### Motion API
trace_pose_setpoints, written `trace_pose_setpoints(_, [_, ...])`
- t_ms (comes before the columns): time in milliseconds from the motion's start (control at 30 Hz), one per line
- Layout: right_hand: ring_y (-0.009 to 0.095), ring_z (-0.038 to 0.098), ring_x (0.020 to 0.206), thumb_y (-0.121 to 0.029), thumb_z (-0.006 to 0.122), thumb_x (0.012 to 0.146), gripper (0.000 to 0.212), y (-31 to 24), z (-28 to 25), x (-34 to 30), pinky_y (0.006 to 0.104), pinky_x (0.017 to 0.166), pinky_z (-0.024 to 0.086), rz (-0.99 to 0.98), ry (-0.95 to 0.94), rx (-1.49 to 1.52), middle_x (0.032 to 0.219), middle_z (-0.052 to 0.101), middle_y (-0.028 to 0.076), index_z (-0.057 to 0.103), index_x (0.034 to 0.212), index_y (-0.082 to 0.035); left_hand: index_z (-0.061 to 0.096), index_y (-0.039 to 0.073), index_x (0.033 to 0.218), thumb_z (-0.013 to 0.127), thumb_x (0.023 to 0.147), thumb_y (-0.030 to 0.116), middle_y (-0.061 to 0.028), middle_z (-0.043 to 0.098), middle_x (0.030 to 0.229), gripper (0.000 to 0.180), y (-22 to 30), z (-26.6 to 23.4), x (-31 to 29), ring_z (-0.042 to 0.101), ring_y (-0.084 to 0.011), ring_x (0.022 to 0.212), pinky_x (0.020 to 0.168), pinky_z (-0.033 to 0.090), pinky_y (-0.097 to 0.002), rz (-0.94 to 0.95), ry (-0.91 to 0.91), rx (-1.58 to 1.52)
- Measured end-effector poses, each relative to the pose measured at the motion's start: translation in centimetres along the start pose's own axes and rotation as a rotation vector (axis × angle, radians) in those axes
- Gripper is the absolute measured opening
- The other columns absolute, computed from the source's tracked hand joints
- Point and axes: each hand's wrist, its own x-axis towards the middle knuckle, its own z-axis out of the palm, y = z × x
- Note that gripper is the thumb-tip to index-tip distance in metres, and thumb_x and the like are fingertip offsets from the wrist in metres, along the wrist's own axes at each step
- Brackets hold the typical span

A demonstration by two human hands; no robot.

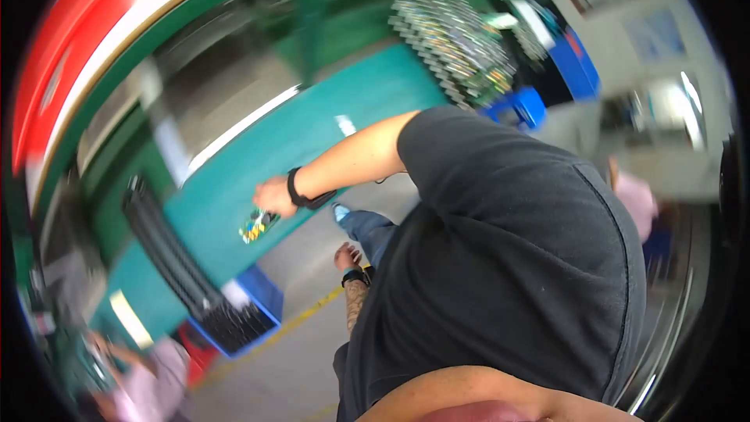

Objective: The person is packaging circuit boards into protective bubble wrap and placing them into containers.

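My right arm, in a dark short sleeve, reaches across the green-topped bench. My right hand, with a black band at its wrist, is closed on the edge of a small green circuit board with yellow and white parts. The board is just above or on the bench top; I cannot tell which. Beside my leg, over the floor, hangs my left hand. Its fingers are loosely bent and apart, with nothing seen in them. A dark watch sits on that wrist.
A long black ribbed rack lies across the green bench, ending by a blue bin. Many circuit boards stand in rows at the bench's other end, near blue containers. A co-worker in pink is at lower left.
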Motion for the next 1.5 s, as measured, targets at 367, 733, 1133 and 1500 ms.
trace_pose_setpoints(367, [0.033, 0.068, 0.104, -0.026, 0.088, 0.063, 0.069, 7.1, -5.9, -54.6, 0.0434, 0.087, 0.055, 0.636, 0.45, 0.627, 0.106, 0.07, 0.021, 0.063, 0.122, 0.001, 0.073, 0.01, 0.113, 0.062, 0.097, 0.024, -0.004, 0.072, 0.086, 0.024, -3.9, 27.0, -5.0, 0.068, -0.0164, 0.063, 0.05, 0.055, -0.0338, 0.419, -0.699, 1.486])
trace_pose_setpoints(733, [0.012, 0.059, 0.092, -0.002, 0.082, 0.079, 0.056, 4.5, 15.2, -100.6, 0.028, 0.079, 0.049, 1.1, 1.658, 1.338, 0.105, 0.062, 0.002, 0.056, 0.128, 0.0, 0.077, 0.005, 0.094, 0.07, 0.087, 0.021, -0.013, 0.073, 0.079, 0.019, -21.0, 51.1, -0.5, 0.071, -0.0239, 0.063, 0.059, 0.058, -0.0384, 0.541, -0.659, 2.001])
trace_pose_setpoints(1133, [0.013, 0.059, 0.082, 0.0, 0.074, 0.085, 0.039, 18.2, 13.6, -126.9, 0.0278, 0.074, 0.046, 1.127, 1.789, 1.544, 0.092, 0.062, 0.001, 0.059, 0.121, 0.0, 0.071, 0.0, 0.084, 0.069, 0.089, 0.017, -0.0123, 0.07, 0.072, 0.018, -36.0, 71.2, -6.0, 0.065, -0.024, 0.053, 0.049, 0.053, -0.0402, 0.265, -0.246, 1.711])
trace_pose_setpoints(1500, [0.015, 0.065, 0.082, -0.006, 0.077, 0.087, 0.028, 42.4, 4.9, -148.2, 0.0279, 0.075, 0.051, 1.194, 1.476, 1.736, 0.092, 0.065, 0.002, 0.065, 0.113, -0.003, 0.076, 0.006, 0.078, 0.062, 0.092, 0.028, -0.0093, 0.074, 0.071, 0.03, -43.1, 75.1, -0.3, 0.072, -0.0223, 0.062, 0.06, 0.057, -0.0375, 0.649, -0.325, 1.999])
